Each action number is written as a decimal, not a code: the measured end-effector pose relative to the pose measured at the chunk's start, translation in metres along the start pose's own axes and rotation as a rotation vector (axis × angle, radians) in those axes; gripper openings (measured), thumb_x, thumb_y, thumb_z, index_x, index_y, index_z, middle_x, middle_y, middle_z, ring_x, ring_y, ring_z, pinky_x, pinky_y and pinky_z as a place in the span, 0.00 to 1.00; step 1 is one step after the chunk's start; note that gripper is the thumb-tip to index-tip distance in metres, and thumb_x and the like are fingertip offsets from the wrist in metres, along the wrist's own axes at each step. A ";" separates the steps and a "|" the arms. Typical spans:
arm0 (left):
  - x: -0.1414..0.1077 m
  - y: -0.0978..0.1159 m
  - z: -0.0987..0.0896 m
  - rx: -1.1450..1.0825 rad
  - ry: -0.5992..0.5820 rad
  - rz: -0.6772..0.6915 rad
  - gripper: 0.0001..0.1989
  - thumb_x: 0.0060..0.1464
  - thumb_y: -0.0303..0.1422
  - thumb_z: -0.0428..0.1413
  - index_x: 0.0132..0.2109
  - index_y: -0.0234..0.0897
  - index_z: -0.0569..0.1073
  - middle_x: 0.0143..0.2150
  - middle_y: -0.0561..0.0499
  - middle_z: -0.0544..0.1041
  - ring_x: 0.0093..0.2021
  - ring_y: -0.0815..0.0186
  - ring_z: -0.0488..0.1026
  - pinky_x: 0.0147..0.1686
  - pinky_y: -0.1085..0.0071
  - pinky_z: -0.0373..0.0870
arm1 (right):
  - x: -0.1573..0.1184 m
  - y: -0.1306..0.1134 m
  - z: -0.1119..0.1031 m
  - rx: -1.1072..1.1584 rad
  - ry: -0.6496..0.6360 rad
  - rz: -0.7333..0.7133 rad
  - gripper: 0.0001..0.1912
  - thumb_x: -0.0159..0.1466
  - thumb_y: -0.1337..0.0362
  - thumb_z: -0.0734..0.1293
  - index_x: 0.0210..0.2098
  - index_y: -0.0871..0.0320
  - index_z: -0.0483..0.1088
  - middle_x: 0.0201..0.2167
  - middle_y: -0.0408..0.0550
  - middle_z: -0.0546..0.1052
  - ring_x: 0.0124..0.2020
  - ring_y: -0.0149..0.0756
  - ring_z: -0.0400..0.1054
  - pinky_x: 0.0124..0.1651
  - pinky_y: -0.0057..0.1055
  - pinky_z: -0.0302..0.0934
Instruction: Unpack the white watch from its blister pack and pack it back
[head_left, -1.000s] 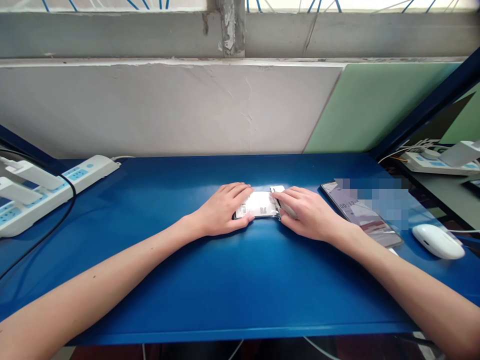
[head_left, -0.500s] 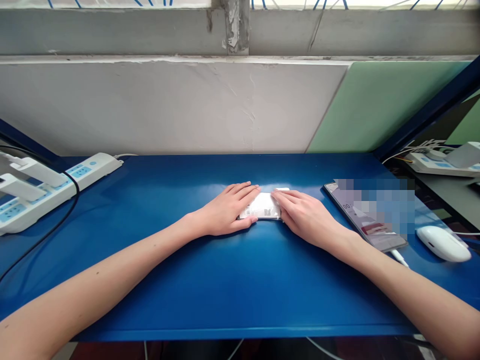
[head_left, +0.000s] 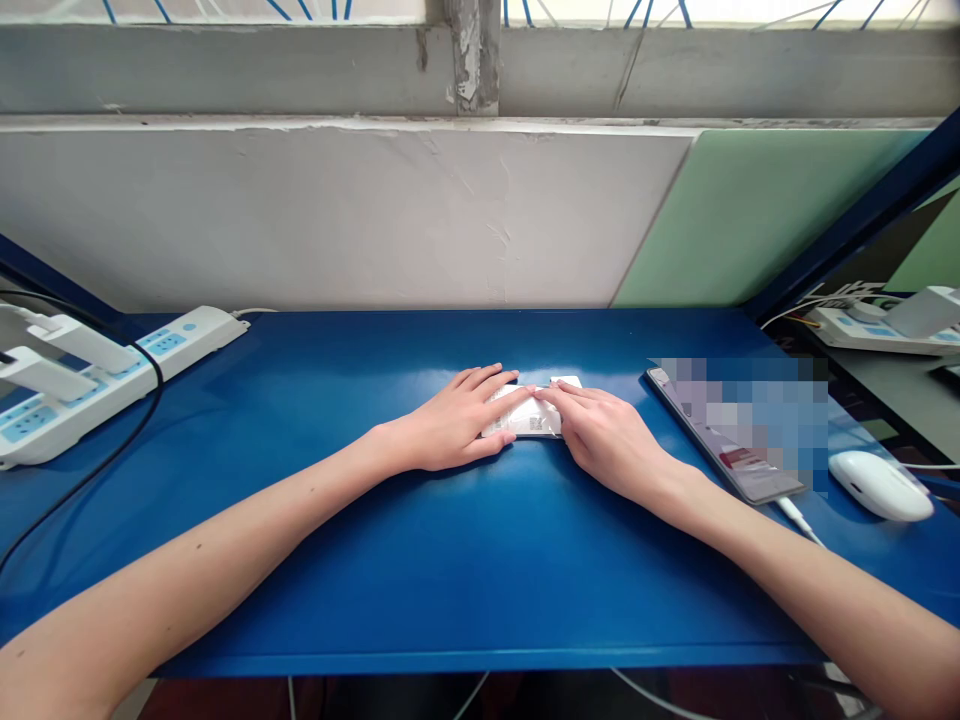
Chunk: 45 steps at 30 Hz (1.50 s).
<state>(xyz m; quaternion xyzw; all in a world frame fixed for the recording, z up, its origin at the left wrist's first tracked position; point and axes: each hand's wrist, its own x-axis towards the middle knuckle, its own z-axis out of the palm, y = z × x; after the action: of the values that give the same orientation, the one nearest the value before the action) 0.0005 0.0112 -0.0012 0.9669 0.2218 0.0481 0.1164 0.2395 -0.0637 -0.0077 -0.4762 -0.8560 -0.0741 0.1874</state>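
A small white packet (head_left: 535,424) with a shiny clear wrap and a printed square code lies flat on the blue table (head_left: 450,560). My left hand (head_left: 455,420) rests over its left end, fingers spread, the index finger reaching along the top and the thumb at the near edge. From the right, my right hand (head_left: 606,430) has its fingers pressed together on the packet's upper right part, their tips meeting my left index fingertip. Part of the packet's right end is hidden under that hand. A pale corner (head_left: 565,382) shows just beyond the right fingers.
A white power strip (head_left: 176,340) with plugged-in adapters and a black cable (head_left: 154,400) is at the left. To the right lie a phone (head_left: 697,425) on a white charging cable and a white mouse (head_left: 881,485). Behind the table stands a wall (head_left: 337,220).
My right fingertips have slid slightly left across the packet. My left index finger has stretched out to the right and now meets them. The code shows more plainly.
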 end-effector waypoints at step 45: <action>-0.001 0.004 0.001 0.022 0.018 -0.003 0.29 0.69 0.43 0.45 0.72 0.40 0.55 0.72 0.40 0.58 0.73 0.44 0.49 0.67 0.44 0.49 | -0.007 -0.010 0.018 0.348 0.144 0.363 0.22 0.65 0.73 0.58 0.58 0.59 0.64 0.46 0.56 0.82 0.40 0.45 0.80 0.39 0.37 0.72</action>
<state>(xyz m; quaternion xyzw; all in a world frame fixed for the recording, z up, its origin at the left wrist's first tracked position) 0.0017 0.0075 -0.0012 0.9673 0.2248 0.0544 0.1039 0.2302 -0.0687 -0.0262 -0.5761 -0.7410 0.0753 0.3368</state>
